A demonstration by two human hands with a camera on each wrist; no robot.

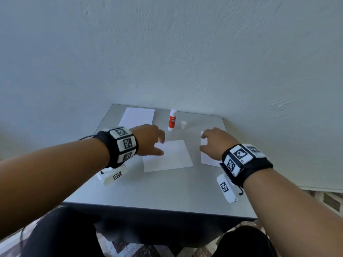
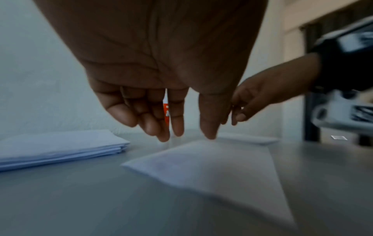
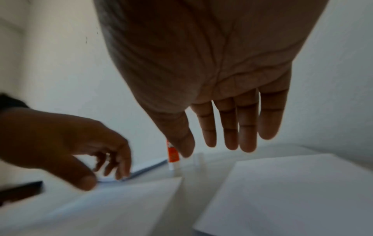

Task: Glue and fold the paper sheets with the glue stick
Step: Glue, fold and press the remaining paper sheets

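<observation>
Glue stick (image 1: 172,120): we see it upright, long axis vertical, uncapped; cap (image 1: 183,125) just right of it on the desk (image 1: 167,191)
Sheet (image 1: 168,156): flat, nearer us than the glue stick
Left hand (image 1: 148,140): fingers loose over the sheet's left corner, gripping nothing
Right hand (image 1: 216,143): fingers straight above the stack (image 1: 207,160) right of the glue stick

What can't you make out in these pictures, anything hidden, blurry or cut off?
- Glue stick label: too small in the head view; fingers cover most of it in both wrist views.
- Paper on the right: the right hand and its wristband hide most of it in the head view.
- Left hand contact with the middle sheet: motion blur in every view.
- Stack of sheets: count unclear, edges blurred.
</observation>
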